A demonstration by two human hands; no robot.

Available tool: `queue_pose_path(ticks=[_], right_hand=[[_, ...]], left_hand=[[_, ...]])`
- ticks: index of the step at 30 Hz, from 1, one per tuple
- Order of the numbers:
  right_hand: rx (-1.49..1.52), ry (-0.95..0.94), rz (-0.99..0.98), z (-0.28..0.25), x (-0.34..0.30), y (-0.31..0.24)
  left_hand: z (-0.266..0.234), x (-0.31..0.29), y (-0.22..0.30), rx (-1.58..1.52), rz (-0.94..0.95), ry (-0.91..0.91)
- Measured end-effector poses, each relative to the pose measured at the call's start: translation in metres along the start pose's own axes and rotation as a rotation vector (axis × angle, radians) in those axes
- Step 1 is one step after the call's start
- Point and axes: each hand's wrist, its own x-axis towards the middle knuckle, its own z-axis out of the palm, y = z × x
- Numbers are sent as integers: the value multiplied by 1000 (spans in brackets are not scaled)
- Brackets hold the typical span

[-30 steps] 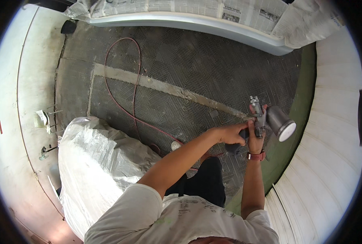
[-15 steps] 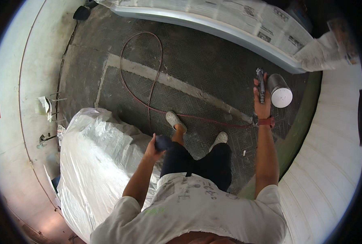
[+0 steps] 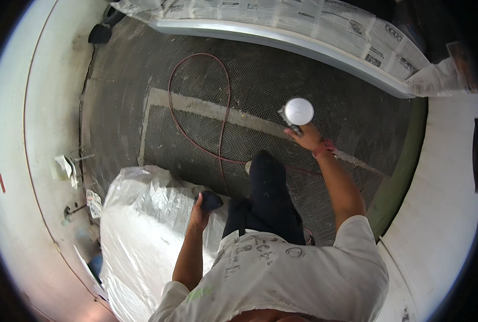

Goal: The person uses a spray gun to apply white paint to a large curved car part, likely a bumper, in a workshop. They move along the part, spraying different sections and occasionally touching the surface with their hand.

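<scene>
Fingers [image 3: 289, 132] curl — right hand [image 3: 307, 138] round spray gun [image 3: 299, 111], left hand [image 3: 198, 217] round dark object [image 3: 212, 200].

The right hand [image 3: 307, 138] has swung inward from the person's far right, bringing the spray gun [image 3: 296, 129] across the pale floor strip [image 3: 201, 107]; its cup [image 3: 299, 111], side-on before, now turns its round white end up. A second ago the left hand [image 3: 198, 216] was right beside the gun; now it's well apart, near the plastic sheeting [image 3: 148, 241]. One leg [image 3: 271, 185] has come forward, leaving just part of one shoe [image 3: 248, 167] showing.
</scene>
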Motion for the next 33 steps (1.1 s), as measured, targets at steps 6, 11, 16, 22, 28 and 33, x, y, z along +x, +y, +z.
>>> queue_pose_path(ticks=[6, 11, 16, 22, 28, 33], right_hand=[[181, -145, 163, 41, 33, -23], [269, -191, 261, 49, 71, -19], [440, 50, 172, 41, 92, 9], [419, 112, 220, 40, 114, 46], [249, 297, 111, 49, 155, 98], [300, 327, 69, 93, 185, 164]], left_hand=[[66, 57, 97, -26, -87, -35], [161, 157, 182, 54, 2, -140], [339, 265, 269, 208, 347, -262], [569, 331, 342, 556, 924, -337], [707, 442, 360, 1099, 1932, -372], [741, 500, 351, 1034, 2024, -471]])
